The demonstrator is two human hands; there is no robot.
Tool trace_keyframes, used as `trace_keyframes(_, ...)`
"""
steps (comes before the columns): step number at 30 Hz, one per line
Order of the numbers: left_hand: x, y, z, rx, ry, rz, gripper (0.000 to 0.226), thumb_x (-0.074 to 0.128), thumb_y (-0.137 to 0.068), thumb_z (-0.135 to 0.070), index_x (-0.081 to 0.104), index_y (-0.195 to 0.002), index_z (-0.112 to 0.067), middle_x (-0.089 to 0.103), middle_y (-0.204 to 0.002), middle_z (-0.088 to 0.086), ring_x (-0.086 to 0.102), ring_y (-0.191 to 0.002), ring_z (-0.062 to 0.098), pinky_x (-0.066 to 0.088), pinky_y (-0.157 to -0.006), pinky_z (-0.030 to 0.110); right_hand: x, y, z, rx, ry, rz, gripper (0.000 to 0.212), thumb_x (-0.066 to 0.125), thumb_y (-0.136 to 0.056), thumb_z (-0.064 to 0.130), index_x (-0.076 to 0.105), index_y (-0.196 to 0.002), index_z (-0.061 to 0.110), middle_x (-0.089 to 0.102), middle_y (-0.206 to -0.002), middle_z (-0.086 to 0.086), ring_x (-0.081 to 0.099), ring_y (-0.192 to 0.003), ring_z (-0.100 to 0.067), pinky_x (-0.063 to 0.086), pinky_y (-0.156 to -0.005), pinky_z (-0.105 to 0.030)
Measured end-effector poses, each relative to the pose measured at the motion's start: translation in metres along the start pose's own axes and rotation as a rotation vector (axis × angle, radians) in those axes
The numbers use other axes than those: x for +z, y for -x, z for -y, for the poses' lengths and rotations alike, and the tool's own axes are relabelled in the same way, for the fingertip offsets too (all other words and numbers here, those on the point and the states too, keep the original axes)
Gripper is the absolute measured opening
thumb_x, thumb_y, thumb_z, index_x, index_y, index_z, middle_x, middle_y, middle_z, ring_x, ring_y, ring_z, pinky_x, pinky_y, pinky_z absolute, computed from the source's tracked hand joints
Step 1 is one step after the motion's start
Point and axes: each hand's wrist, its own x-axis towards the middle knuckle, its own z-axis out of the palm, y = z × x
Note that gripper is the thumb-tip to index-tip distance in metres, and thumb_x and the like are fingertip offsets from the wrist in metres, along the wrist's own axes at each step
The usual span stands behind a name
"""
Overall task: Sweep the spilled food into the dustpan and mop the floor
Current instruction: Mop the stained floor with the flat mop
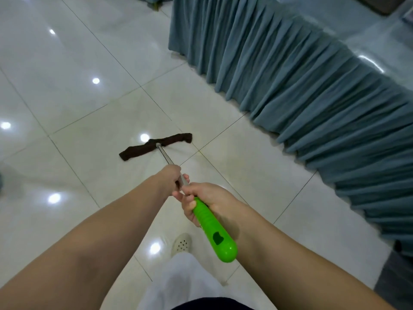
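At the far left we see only glossy pale floor tiles (67,97), dotted with reflections of ceiling lights. Moving right, our mop head (155,146) — a dark brown cloth strip — lies flat on the tiles, ahead of us and near the middle of the view. Its metal pole (165,155) rises back toward us and runs into our left hand (171,179), whose fingers are curled round the pole. Just behind it, touching it, our right hand (204,201) wraps the top of the bright green handle (214,229), fingers closed round it, the rounded end of the handle sticking out past the wrist. Below the hands, a pale perforated shoe (182,243) and a light trouser leg (176,280) stand on the tiles. To the right — well apart from the mop head — a pleated blue-grey table skirt (301,90) hangs down to the floor.
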Motion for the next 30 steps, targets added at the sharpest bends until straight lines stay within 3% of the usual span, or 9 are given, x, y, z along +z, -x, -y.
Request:
trace_keyframes(8,-0.021,-0.028,-0.035,0.027,-0.013,0.016,0.017,0.033,-0.1,-0.022,0.038,-0.108,-0.008,0.043,-0.06,0.006,0.039,-0.046,0.016,0.038,-0.031,0.014,0.033,-0.04,0.013,-0.046,0.035,-0.027,0.025,0.044,-0.095,0.0,0.051,-0.098,0.024,0.058,-0.081,-0.01,0.039,-0.026,-0.003,0.032,-0.028,-0.009)
trace_keyframes(14,-0.024,-0.035,-0.017,0.046,-0.064,0.022,0.018,0.031,-0.099,-0.021,0.038,-0.109,-0.008,0.045,-0.062,0.007,0.042,-0.049,0.017,0.039,-0.044,0.027,0.023,-0.04,-0.005,-0.066,0.087,-0.024,0.021,0.041,-0.096,0.001,0.054,-0.093,0.017,0.051,-0.074,-0.005,0.038,-0.028,-0.002,0.031,-0.031,-0.008)
trace_keyframes(16,-0.018,-0.033,-0.006,0.06,-0.069,0.027,0.017,0.03,-0.099,-0.02,0.037,-0.109,-0.008,0.044,-0.062,0.007,0.042,-0.049,0.018,0.039,-0.044,0.027,0.012,-0.033,-0.01,-0.069,0.057,-0.014,0.022,0.04,-0.095,0.0,0.054,-0.098,0.018,0.048,-0.07,-0.003,0.037,-0.029,-0.002,0.031,-0.031,-0.008)
trace_keyframes(21,0.007,-0.022,0.027,0.058,-0.079,0.046,0.016,0.03,-0.1,-0.02,0.037,-0.11,-0.01,0.045,-0.064,0.007,0.044,-0.05,0.017,0.04,-0.032,0.016,-0.025,-0.007,-0.02,-0.027,-0.064,0.01,0.03,0.041,-0.093,-0.001,0.053,-0.078,0.023,0.044,-0.064,0.001,0.037,-0.029,-0.002,0.03,-0.03,-0.009)
trace_keyframes(30,0.097,0.024,0.135,0.06,-0.178,0.091,0.031,0.028,-0.101,-0.019,0.036,-0.129,-0.008,0.047,-0.065,0.008,0.045,-0.051,0.018,0.042,-0.033,0.019,-0.148,0.065,-0.065,-0.008,-0.203,0.029,0.029,0.043,-0.095,0.003,0.055,-0.077,0.022,0.045,-0.052,0.001,0.038,-0.028,-0.004,0.032,-0.028,-0.01)
